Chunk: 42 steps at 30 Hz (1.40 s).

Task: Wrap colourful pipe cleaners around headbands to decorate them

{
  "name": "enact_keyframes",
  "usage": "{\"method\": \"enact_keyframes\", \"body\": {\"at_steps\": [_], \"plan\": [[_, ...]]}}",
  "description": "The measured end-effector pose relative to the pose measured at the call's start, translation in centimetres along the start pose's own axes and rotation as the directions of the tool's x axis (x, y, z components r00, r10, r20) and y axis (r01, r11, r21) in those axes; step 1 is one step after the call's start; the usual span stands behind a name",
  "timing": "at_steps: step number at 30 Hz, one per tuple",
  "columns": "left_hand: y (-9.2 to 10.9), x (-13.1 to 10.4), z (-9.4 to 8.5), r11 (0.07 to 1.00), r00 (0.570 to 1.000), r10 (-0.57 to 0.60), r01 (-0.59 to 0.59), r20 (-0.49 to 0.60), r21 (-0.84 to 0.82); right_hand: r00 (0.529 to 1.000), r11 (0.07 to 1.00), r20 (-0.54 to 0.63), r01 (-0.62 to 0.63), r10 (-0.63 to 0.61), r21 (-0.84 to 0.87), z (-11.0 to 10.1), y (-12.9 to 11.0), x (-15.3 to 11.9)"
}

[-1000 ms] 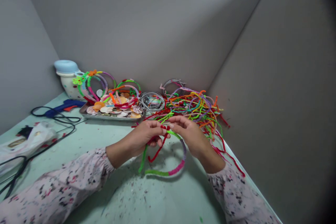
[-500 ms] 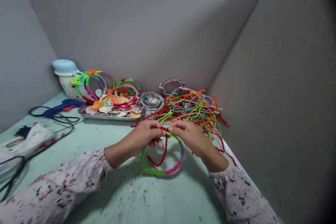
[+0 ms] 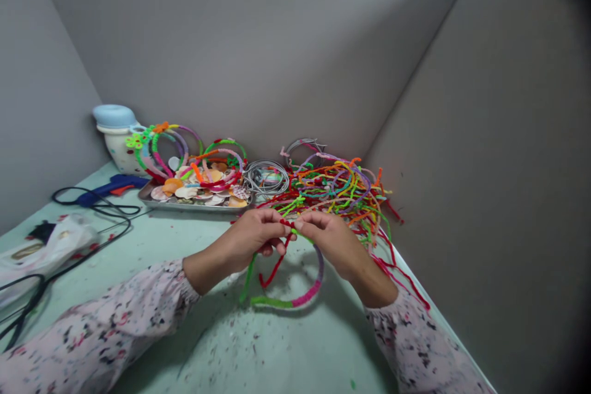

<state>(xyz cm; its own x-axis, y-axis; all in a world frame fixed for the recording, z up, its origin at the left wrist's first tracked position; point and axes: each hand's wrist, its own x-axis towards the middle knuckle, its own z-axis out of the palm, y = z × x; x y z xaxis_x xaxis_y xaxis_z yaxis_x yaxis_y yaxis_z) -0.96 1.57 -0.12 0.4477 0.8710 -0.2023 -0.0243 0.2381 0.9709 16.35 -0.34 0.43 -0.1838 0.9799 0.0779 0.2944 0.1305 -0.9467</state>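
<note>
At the far left, a plastic bag [image 3: 76,237] is laid on the table [image 3: 286,351], and beyond it a blue tool [image 3: 106,189] and a lidded container [image 3: 122,151] are set back, probably so that the working space is not crowded. Shells [image 3: 173,186] are gathered in a metal tray [image 3: 194,208], whose rim seems to serve to stop them spreading, and finished-looking bands are propped on them. Near the middle, a red strand [image 3: 276,272] is pinched by the left hand [image 3: 252,237], presumably to steady the small red loops; its long axis is run down and slightly leftward from the fingertips, to a hooked free end. The wrapped hoop [image 3: 308,295] is held between the hands, above the near part of the table; its curve is bowed rightward and its gap is pointed toward the left forearm, no single long axis being shown. Its upper part is gripped by the right hand [image 3: 337,245], apparently against twisting. Behind, loose fuzzy strands [image 3: 330,184] are heaped within reach.
</note>
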Motion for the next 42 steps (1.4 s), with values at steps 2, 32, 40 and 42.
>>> {"method": "enact_keyframes", "body": {"at_steps": [2, 32, 40, 42], "plan": [[0.0, 0.0, 0.0, 1.000, 1.000, 0.004, -0.004, -0.004, 0.022, 1.000, 1.000, 0.010, 0.008, -0.008, -0.022, 0.0, -0.1, 0.0], [-0.7, -0.1, 0.2, 0.951, 0.999, 0.035, -0.034, 0.003, 0.308, 1.000, 0.983, 0.011, 0.023, -0.022, -0.180, -0.1, -0.1, 0.2], [-0.7, -0.4, 0.5, 0.905, 0.997, 0.078, -0.064, -0.016, 0.420, 0.999, 0.958, 0.034, 0.038, -0.030, -0.283, 0.0, -0.3, 0.0], [-0.8, -0.5, 0.5, 0.887, 0.994, 0.108, -0.091, -0.012, 0.453, 0.999, 0.947, 0.027, 0.045, -0.038, -0.318, 0.0, -0.2, 0.0]]}}
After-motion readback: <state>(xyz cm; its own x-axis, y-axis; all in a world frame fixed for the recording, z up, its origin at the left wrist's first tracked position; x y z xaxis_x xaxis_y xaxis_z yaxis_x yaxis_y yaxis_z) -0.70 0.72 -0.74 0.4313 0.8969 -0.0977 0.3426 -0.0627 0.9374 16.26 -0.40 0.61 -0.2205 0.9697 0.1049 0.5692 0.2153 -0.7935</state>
